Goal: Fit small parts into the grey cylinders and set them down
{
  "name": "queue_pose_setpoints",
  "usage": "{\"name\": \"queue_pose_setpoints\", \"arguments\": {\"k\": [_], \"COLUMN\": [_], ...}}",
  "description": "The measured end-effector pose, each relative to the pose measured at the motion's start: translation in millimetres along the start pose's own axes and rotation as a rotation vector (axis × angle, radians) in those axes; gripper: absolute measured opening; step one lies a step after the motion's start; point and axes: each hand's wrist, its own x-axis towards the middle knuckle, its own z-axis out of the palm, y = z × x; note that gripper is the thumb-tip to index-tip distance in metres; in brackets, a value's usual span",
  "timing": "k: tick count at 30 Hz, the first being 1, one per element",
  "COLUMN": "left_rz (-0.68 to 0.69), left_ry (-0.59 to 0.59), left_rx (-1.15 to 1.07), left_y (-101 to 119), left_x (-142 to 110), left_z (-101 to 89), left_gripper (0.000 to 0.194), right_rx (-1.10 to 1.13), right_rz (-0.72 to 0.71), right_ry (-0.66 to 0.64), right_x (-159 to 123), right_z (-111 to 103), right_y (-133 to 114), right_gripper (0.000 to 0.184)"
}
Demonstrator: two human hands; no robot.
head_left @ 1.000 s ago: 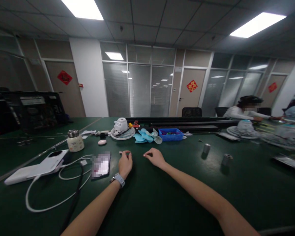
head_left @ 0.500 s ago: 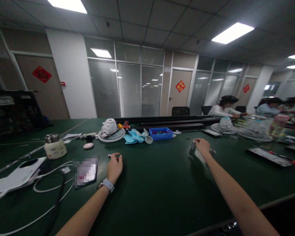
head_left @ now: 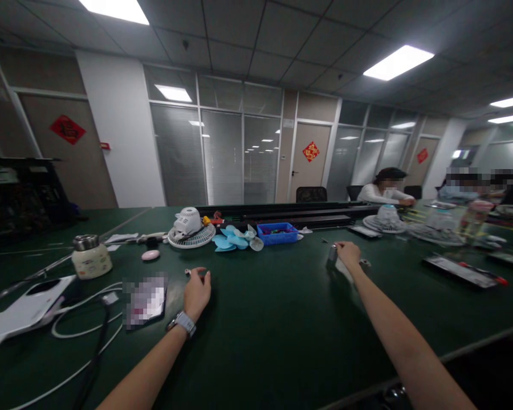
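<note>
Take the blue bin [head_left: 277,233] as your landmark. Your right hand [head_left: 349,256] is to its right and nearer to you, its grip closed by the fingertips around the top of a small metal cylinder [head_left: 332,256]. The cylinder is upright, slightly tilted; you cannot tell whether its base touches the green bench [head_left: 256,336]. Another small metal piece [head_left: 365,262] shows just beyond your right wrist, partly hidden, farther right of the bin.

Your left hand [head_left: 197,295] is left of the bin and nearer to you, fingers loosely curled. A small pale piece [head_left: 188,272] lies at its fingertips; you cannot tell how far the grip is open or whether it holds that piece.

Just left of the bin you have light-blue fan blades [head_left: 229,240] and, beyond them, a white fan head [head_left: 188,222] on a round grille [head_left: 199,238]. Farther left of the bin are a pink oval case [head_left: 150,255], a cream jar [head_left: 91,262] with a metal lid and, nearer to you, a smartphone [head_left: 147,302]. Long black bars [head_left: 299,217] run behind the bin. Well to its right, a seated person [head_left: 378,192] leans over the bench.
</note>
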Motion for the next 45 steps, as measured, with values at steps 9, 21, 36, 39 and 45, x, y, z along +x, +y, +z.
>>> {"name": "queue_pose_setpoints", "arguments": {"k": [9, 21, 36, 39, 45], "left_rz": [0.005, 0.021, 0.312, 0.358, 0.334], "left_ry": [-0.008, -0.018, -0.046, -0.045, -0.019], "left_rx": [0.009, -0.005, -0.279, -0.196, -0.194], "left_y": [2, 0, 38, 51, 60], "left_x": [-1, -1, -9, -9, 0], "left_z": [-2.5, -1.1, 7.2, 12.8, 14.4], "left_gripper": [0.035, 0.032, 0.043, 0.036, 0.031], "right_rx": [-0.012, 0.559, 0.984, 0.997, 0.954], "right_rz": [-0.009, -0.330, -0.536, -0.544, -0.526], "right_ry": [-0.014, -0.248, -0.544, -0.544, -0.549], "right_x": [-11, -93, -215, -216, -216], "right_z": [7, 36, 57, 56, 62], "right_y": [-4, -117, -225, -224, -223], "right_gripper": [0.040, 0.044, 0.040, 0.038, 0.037]}}
